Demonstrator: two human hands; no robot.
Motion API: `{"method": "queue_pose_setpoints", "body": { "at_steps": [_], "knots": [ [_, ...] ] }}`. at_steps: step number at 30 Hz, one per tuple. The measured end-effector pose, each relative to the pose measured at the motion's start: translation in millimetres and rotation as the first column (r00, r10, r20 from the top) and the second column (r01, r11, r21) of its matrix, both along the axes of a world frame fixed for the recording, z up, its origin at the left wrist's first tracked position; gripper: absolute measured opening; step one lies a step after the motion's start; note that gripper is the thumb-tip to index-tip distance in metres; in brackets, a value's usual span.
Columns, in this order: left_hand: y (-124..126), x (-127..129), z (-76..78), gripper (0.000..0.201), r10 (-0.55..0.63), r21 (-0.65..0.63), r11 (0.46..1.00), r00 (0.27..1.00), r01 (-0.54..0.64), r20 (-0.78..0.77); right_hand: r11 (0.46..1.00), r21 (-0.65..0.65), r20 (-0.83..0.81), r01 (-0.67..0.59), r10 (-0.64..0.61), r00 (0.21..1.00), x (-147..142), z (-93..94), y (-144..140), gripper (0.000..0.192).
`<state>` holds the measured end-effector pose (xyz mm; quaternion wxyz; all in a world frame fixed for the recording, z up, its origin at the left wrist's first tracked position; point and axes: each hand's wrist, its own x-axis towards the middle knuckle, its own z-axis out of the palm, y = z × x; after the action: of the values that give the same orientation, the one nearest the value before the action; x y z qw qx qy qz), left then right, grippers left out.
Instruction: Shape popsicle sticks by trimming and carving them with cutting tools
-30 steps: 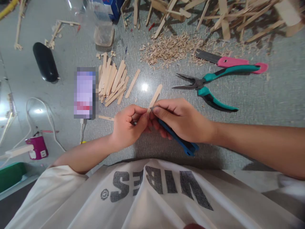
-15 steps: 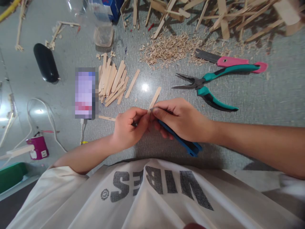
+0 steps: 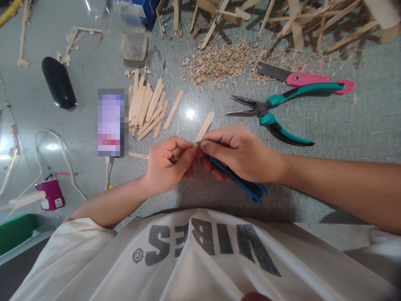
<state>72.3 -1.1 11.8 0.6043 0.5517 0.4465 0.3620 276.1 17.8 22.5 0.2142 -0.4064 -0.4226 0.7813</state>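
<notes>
Wooden stick [image 3: 205, 124] pinched in left hand [image 3: 167, 165]; right hand [image 3: 241, 152] grips blue knife [image 3: 241, 182]

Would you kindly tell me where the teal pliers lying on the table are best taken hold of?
Grip the pliers by the two teal handles, coming from the right. The handles splay open toward the right, while the thin pointed tips aim left toward the stick. The upper handle lies against the pink knife, so the lower one looks freer.

Pale matt wood craft stick [image 3: 205, 124] w/ smooth face; blue plastic knife handle [image 3: 241, 180]; pliers [image 3: 272, 112], dark metal jaws w/ teal rubbery grips; grey textured matt tabletop [image 3: 344, 125]; rough wood shavings [image 3: 225, 62]; glossy black case [image 3: 59, 82].
</notes>
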Motion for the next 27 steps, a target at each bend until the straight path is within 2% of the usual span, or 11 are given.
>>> {"method": "queue_pose_setpoints", "body": {
  "at_steps": [7,12,17,21,27],
  "knots": [
    [2.1,0.1,-0.2,0.027,0.005,-0.045,0.999,0.998,-0.002,0.066,0.999,0.016,-0.075,-0.028,0.029,0.997,1.4,-2.4,-0.3,0.034],
    [1.8,1.7,0.5,0.031,0.008,-0.062,0.998,0.998,-0.004,0.066,0.999,-0.009,-0.065,0.049,-0.050,0.997,-0.2,-1.4,-1.1,0.036],
    [-1.2,3.4,-1.6,0.030,0.049,-0.033,0.998,0.999,-0.048,0.021,0.993,0.065,-0.041,0.099,-0.096,0.995,-1.6,-2.8,-5.1,0.033],
    [-4.7,3.3,-4.4,0.022,0.087,0.008,0.996,0.996,-0.087,-0.025,0.990,0.116,-0.021,0.081,-0.079,0.997,-2.4,-2.2,-7.5,0.034],
    [-7.0,2.6,-3.6,0.017,0.091,0.034,0.996,0.991,-0.088,-0.097,0.992,0.108,0.022,0.068,-0.070,0.997,-4.1,-0.1,-6.8,0.036]
  ]
}}
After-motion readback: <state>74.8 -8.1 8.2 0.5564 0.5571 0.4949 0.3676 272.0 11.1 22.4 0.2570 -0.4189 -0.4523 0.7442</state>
